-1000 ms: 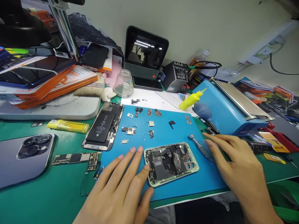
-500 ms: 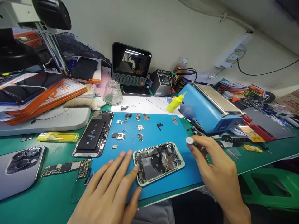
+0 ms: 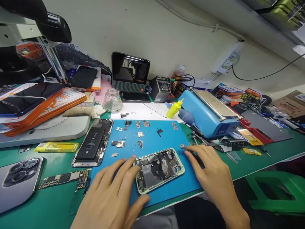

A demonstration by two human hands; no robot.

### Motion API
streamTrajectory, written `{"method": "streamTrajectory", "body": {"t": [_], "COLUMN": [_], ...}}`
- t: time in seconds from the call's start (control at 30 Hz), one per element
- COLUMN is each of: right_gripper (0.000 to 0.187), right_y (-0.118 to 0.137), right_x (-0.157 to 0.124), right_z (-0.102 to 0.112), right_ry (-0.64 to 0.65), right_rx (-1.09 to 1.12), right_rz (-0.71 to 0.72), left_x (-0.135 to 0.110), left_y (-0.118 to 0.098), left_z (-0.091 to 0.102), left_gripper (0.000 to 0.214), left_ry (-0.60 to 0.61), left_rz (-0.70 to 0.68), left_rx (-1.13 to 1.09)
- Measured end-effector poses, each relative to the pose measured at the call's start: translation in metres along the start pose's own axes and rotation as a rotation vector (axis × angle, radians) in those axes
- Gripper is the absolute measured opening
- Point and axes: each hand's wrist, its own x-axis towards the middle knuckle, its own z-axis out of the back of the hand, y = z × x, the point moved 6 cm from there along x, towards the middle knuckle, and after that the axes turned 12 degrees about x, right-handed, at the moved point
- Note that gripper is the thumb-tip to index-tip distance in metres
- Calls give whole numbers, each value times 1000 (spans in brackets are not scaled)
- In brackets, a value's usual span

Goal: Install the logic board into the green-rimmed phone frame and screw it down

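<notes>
An opened phone housing (image 3: 154,181) with a pale green frame lies on the blue mat (image 3: 152,143), its inside facing up. My left hand (image 3: 111,187) has its fingers spread beside the housing, fingertips at its left edge and thumb near the lower corner. To the right of the housing, my right hand (image 3: 209,168) pinches a small screwdriver (image 3: 183,146) by its round silver cap end; the rest of the tool is mostly hidden by the fingers. Several small phone parts, among them a camera module (image 3: 128,122) and a metal bracket (image 3: 174,126), lie scattered on the mat.
Left of the mat lie a screen assembly with battery (image 3: 91,143), a logic board (image 3: 64,178) and a purple phone (image 3: 19,184). Behind are a glass jar (image 3: 112,101), a yellow bottle (image 3: 174,108) and a blue heating machine (image 3: 202,111). Tools crowd the right side.
My right hand has moved slightly left and tilted the screwdriver, so its cap no longer faces me. My left hand stays by the housing, and the camera view has shifted a little.
</notes>
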Motion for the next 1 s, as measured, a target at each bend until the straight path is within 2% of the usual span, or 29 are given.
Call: {"method": "streamTrajectory", "body": {"t": [0.13,0.27,0.43,0.57,0.77,0.83,1.0], "right_gripper": [13,17,38,47,64,62,50], "right_y": [-1,-17,-42,-38,-24,-25,-26], "right_x": [-5,-9,-11,-6,3,2,0], "right_z": [10,13,20,27,15,9,4], "right_ry": [-64,-143,-359,-502,-405,-366,-279], "right_rx": [63,95,176,331,451,439,380], "right_rz": [-20,-150,-386,-462,-450,-444,-445], "left_x": [1,-6,-12,-11,-7,-5,-3], "left_y": [1,3,2,0,-2,-3,0], "left_z": [-4,-9,-10,-10,-6,-1,7], "left_gripper": [47,50,47,50,58,54,52], "left_ry": [-26,-16,2,10,-38,-57,-30], "left_rz": [12,68,97,90,40,34,176], "left_rx": [-47,-111,-163,-162,-125,-109,-119]}}
